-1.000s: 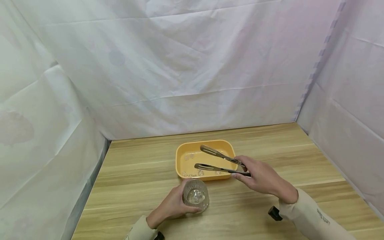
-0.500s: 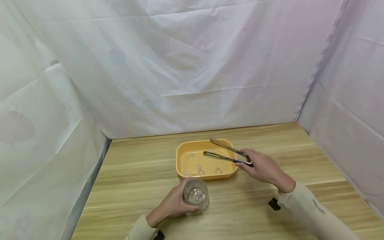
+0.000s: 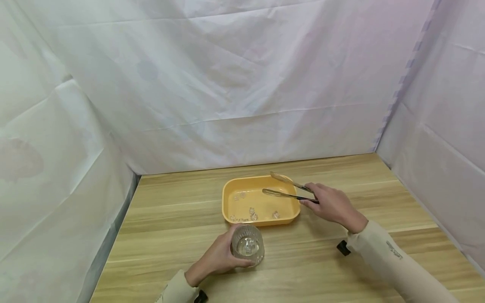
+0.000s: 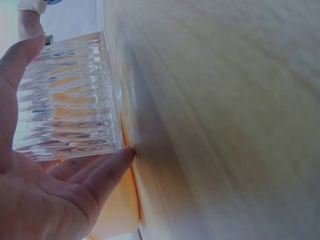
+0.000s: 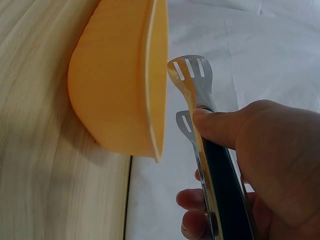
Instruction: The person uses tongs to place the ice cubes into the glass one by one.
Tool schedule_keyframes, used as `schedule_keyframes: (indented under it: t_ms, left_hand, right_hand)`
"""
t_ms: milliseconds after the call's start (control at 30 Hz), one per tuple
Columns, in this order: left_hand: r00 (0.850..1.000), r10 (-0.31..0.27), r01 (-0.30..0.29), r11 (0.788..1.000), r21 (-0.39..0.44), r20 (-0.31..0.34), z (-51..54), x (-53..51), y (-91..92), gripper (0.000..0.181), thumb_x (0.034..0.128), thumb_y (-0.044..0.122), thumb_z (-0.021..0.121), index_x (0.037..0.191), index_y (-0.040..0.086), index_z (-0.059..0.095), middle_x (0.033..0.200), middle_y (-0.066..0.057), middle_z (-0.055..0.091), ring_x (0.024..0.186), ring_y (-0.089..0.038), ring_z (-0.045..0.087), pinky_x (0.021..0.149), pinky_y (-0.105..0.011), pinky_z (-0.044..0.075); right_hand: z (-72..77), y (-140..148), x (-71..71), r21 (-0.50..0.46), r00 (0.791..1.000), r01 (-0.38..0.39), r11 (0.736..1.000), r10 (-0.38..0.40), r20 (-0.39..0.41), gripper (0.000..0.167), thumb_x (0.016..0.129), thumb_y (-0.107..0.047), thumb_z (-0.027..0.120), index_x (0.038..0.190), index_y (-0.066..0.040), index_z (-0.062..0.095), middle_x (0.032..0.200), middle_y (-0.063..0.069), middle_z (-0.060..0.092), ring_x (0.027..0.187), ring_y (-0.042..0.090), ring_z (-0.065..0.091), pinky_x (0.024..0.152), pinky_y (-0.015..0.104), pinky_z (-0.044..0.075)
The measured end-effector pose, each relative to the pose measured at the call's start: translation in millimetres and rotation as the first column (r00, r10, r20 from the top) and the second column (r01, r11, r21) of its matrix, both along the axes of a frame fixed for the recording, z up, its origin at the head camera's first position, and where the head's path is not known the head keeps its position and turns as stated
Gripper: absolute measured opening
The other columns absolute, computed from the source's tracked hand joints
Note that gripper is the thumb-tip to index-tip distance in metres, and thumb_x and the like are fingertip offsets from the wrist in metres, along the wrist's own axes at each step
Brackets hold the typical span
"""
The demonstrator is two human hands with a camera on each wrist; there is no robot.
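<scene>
In the head view my left hand grips a ribbed clear glass with a clear piece at its bottom; the left wrist view shows thumb and fingers around the glass. My right hand holds metal tongs, arms spread with nothing between them, over the right part of a yellow tray. Several small clear pieces lie in the tray. In the right wrist view the tongs are beside the tray's wall, thumb on the dark grip.
The tray stands on a wood-grain table, just behind the glass. White cloth hangs at the back and on both sides of the table. A small black device is at my right wrist.
My right hand and the open tongs have moved right and back across the tray. A clear piece near the tray's front middle, earlier behind the tongs, is visible. My left hand has stayed on the glass.
</scene>
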State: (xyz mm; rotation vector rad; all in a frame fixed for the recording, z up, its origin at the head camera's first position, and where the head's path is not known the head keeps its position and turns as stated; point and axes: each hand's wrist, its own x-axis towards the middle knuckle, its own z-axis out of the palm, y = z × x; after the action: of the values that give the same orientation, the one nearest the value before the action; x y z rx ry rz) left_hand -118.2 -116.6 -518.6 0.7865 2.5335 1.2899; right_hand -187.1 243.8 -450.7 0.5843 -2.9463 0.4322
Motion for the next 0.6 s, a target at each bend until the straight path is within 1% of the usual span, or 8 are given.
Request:
schedule_keyframes:
  t_ms: [100,233,400,600]
  left_hand:
    - [1.0,-0.001,0.001,1.0,0.002,-0.001,-0.4,-0.1,0.0,0.094,0.0684,0.048,0.088,0.143,0.023,0.036,0.131,0.0,0.061,0.115,-0.019,0.061,0.097,-0.039,0.05]
    - [1.0,-0.003,0.003,1.0,0.008,-0.003,-1.0,-0.3,0.0,0.094,0.0683,0.049,0.088,0.143,0.025,0.036,0.131,0.001,0.061,0.115,-0.019,0.062,0.097,-0.038,0.051]
    - [1.0,-0.004,0.004,1.0,0.018,0.002,-1.3,-0.6,-0.2,0.094,0.0684,0.049,0.088,0.143,0.026,0.036,0.131,0.001,0.061,0.114,-0.019,0.062,0.095,-0.038,0.051]
    - [1.0,-0.006,0.006,1.0,0.017,0.002,-1.8,-0.3,-0.3,0.094,0.0684,0.049,0.088,0.143,0.025,0.037,0.13,0.001,0.062,0.113,-0.019,0.062,0.095,-0.038,0.051]
  right_hand:
    - [-1.6,-0.2,-2.3,0.047,1.0,0.012,0.999,-0.011,-0.009,0.048,0.092,-0.04,0.068,0.126,-0.007,0.058,0.089,0.005,0.064,0.063,0.014,0.056,0.05,0.034,0.045]
    - [-2.2,-1.8,-4.8,0.093,1.0,0.006,0.996,-0.004,-0.02,0.05,0.093,-0.043,0.066,0.128,-0.008,0.057,0.1,0.013,0.068,0.069,0.021,0.063,0.051,0.039,0.048]
    - [-3.1,-3.2,-8.1,0.108,1.0,-0.005,0.994,0.005,-0.001,0.05,0.094,-0.043,0.064,0.128,-0.008,0.056,0.098,0.013,0.067,0.066,0.021,0.062,0.049,0.037,0.046]
    - [-3.5,-4.7,-10.1,0.133,1.0,0.015,0.991,-0.016,0.009,0.049,0.094,-0.043,0.065,0.128,-0.008,0.056,0.099,0.015,0.067,0.063,0.02,0.059,0.047,0.036,0.044]
